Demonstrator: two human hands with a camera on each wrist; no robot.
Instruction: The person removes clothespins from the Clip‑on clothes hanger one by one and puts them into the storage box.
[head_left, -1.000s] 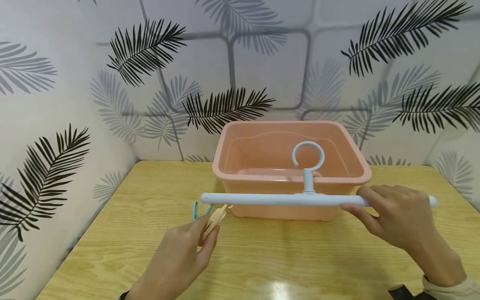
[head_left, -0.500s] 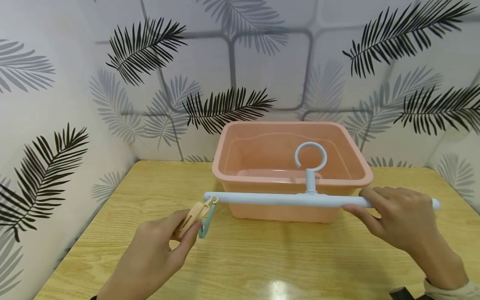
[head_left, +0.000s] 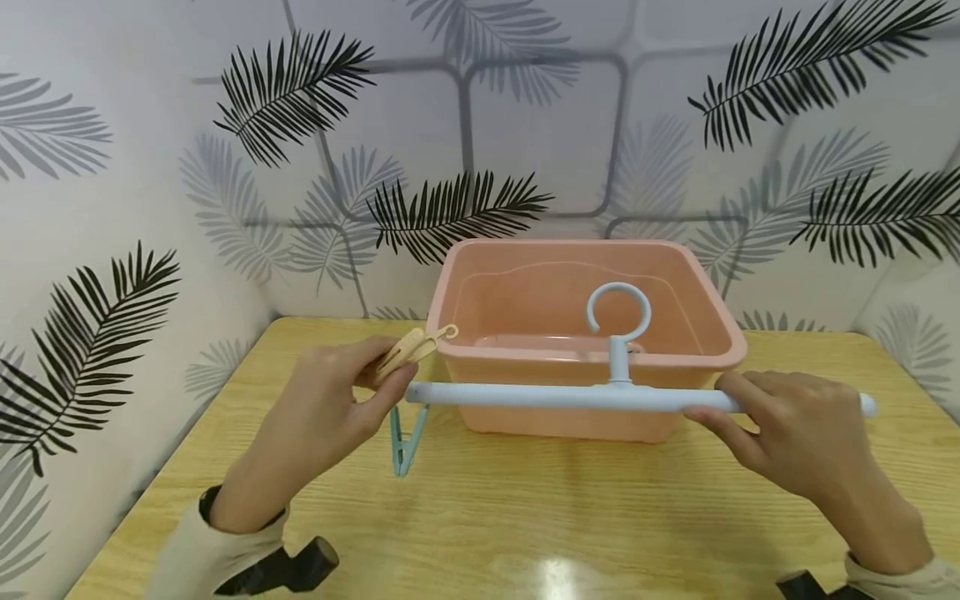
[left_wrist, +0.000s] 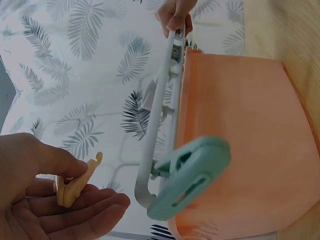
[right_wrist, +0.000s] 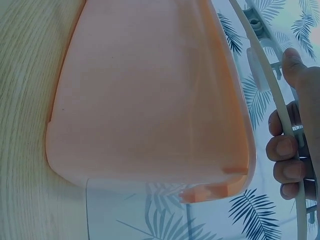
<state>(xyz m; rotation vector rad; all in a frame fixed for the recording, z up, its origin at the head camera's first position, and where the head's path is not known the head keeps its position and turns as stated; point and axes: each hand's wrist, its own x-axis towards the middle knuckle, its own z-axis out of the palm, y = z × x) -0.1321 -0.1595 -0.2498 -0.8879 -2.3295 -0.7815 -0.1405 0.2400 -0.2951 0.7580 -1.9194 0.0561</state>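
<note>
A light-blue plastic hanger [head_left: 525,396] with a round hook is held level above the table, in front of the basin. My right hand [head_left: 802,433] grips its bar near the right end; the right wrist view shows curled fingers [right_wrist: 285,150] around it. Between thumb and fingers, my left hand [head_left: 322,408] pinches a cream clothes peg [head_left: 408,348] with a small ring at its tip. That peg is just above the hanger's left end. From this same end hangs a teal clothes peg [head_left: 402,465], seen large in the left wrist view [left_wrist: 195,172].
Behind the hanger, a pink plastic basin [head_left: 487,367] stands on the wood-grain table [head_left: 480,517]. A wall with leaf-patterned covering [head_left: 540,142] rises at the back and left. Black wrist mounts [head_left: 300,567] show below both hands.
My left hand drew the cream peg left and down past the hanger's end, then raised it above the bar. The teal peg now hangs apart from it. The right hand and hanger have barely moved.
</note>
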